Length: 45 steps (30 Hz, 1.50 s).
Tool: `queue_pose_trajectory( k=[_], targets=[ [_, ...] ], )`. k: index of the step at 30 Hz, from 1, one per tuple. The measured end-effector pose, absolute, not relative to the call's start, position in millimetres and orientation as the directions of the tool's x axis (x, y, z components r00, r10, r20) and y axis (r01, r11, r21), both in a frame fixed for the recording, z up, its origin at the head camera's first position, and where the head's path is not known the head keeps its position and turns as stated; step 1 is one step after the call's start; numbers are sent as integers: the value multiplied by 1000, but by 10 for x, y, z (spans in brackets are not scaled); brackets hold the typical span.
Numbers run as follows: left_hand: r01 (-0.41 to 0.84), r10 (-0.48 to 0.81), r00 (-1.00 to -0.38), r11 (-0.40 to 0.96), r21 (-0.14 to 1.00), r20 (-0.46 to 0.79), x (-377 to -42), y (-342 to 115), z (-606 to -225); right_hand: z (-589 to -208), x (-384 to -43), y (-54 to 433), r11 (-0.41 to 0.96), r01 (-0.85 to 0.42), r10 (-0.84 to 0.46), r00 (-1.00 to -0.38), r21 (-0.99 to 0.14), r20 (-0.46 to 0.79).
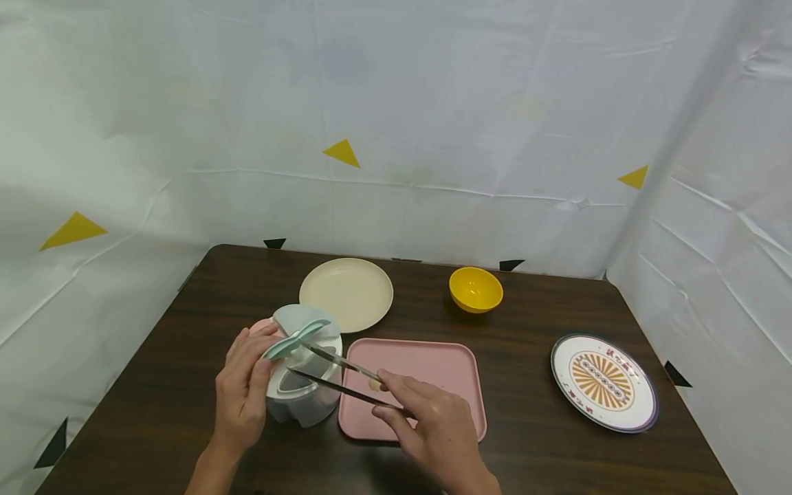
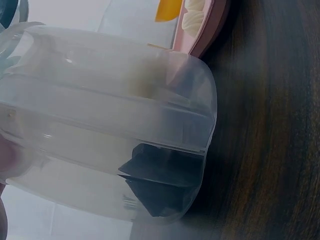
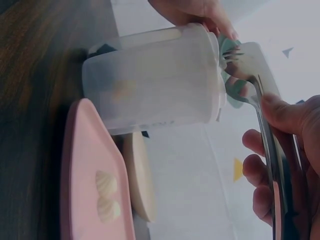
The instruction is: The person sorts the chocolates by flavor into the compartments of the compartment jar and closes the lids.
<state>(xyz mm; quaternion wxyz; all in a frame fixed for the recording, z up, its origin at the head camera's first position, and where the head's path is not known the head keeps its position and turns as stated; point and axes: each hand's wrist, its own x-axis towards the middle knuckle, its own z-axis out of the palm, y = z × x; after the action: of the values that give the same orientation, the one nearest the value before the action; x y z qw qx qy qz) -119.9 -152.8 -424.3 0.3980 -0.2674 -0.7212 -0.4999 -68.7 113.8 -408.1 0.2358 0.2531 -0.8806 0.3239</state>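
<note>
A translucent storage container [image 1: 312,409] with several compartments and pastel lids stands left of centre in the head view. My left hand [image 1: 243,392] is at its top, fingers and thumb holding a raised mint-green lid [image 1: 297,339]. My right hand [image 1: 433,419] grips metal tongs [image 1: 353,392], one end fork-shaped and the other spoon-shaped. The spread tips hover over the container's opening beside the lid, with nothing visible between them. Two pale, pleated, dumpling-like pieces [image 3: 106,195] lie on a pink tray [image 1: 427,350]. A blurred yellowish shape shows through the container wall.
Behind the container lies a cream plate [image 1: 346,295]. A yellow bowl [image 1: 476,290] stands at the back, and a patterned white plate [image 1: 604,382] lies at the right. White sheeting [image 1: 408,103] hangs around the dark wooden table [image 1: 173,357].
</note>
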Motion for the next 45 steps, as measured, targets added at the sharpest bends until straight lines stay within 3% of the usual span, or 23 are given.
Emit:
queue_pose_trajectory(
  k=[6,15,22,29,38,45],
  targets=[
    [782,-13,-543,357,511,839,-1197,-1521,-4229,-4090,-694,1156,654,-618,-307,-744,-436,594],
    [783,-13,-544,353,512,839,-1184,-1496,-4186,-4113,-728,1331,696,-580,-287,-766,-424,576],
    [769,-10,-559,365,524,829,-1172,-1497,-4178,-4233,-751,1568,746,-469,-215,-842,-473,495],
    [768,-13,-558,369,523,829,-1169,-1497,-4176,-4432,-790,1758,809,-401,-182,-866,-430,465],
    [759,-18,-568,375,532,823,-1157,-1503,-4180,-4583,-785,1886,886,-249,-160,-956,-391,247],
    [757,-19,-570,377,534,822,-1152,-1503,-4184,-4655,-805,1919,906,-182,-127,-978,-383,164]
  ],
)
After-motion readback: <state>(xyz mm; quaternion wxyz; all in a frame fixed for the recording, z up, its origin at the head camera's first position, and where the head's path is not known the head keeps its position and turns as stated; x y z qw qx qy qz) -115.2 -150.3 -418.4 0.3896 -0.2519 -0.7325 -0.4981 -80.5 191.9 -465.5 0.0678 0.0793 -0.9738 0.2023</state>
